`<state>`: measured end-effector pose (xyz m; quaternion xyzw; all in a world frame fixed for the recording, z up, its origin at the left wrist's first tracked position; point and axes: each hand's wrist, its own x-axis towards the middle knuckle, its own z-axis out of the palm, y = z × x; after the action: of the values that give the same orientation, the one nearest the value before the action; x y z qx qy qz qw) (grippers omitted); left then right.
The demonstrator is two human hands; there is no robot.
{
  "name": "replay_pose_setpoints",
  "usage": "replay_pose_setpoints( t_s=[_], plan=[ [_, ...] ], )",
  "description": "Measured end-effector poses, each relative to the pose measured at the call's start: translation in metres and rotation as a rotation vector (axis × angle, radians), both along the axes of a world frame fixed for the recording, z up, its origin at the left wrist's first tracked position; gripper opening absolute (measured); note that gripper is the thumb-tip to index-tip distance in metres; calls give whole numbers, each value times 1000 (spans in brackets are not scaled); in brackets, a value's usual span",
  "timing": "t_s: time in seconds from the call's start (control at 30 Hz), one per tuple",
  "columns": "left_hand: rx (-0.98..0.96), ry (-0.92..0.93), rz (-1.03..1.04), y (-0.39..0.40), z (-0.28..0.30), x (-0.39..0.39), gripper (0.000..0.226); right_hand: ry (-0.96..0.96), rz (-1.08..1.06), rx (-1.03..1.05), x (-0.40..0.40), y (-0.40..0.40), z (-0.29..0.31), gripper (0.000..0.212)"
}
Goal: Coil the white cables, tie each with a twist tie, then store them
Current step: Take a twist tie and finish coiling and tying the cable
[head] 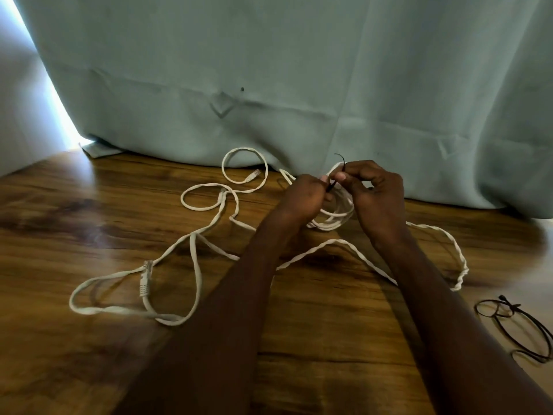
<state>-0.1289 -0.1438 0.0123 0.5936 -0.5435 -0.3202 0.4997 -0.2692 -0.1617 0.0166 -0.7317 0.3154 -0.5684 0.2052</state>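
A: Hands?
B: Left hand (305,194) and right hand (374,190) meet over the coil (335,217). Both pinch a black tie (339,166) by its ends, probably to twist it shut round the loops. Blurry there, so I can't tell if it's twisted yet.

A: Why held up?
B: Coil hangs between the hands so the loops stay bunched while the tie goes on.

A: Rest of the cable?
B: Loose cable (194,265) sprawls left of the hands on the table (89,369), plugs showing; a twisted stretch loops out right. Not coiled.

A: Spare ties?
B: Black ties (514,324) lie near the right forearm, within reach. Curtain (269,70) hangs beyond the hands.
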Motion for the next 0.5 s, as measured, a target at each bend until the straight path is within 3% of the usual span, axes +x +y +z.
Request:
replay_pose_setpoints(
  t_s=[0.2,0.4,0.5],
  plan=[
    [-68,-222,-49,7,0,-10,33,-13,-2,9,-4,2,4,10],
    [36,115,-50,12,11,-6,23,94,122,-14,-6,9,9,9],
    [112,306,-75,12,10,-5,16,41,162,-3,-6,12,12,13]
  ],
)
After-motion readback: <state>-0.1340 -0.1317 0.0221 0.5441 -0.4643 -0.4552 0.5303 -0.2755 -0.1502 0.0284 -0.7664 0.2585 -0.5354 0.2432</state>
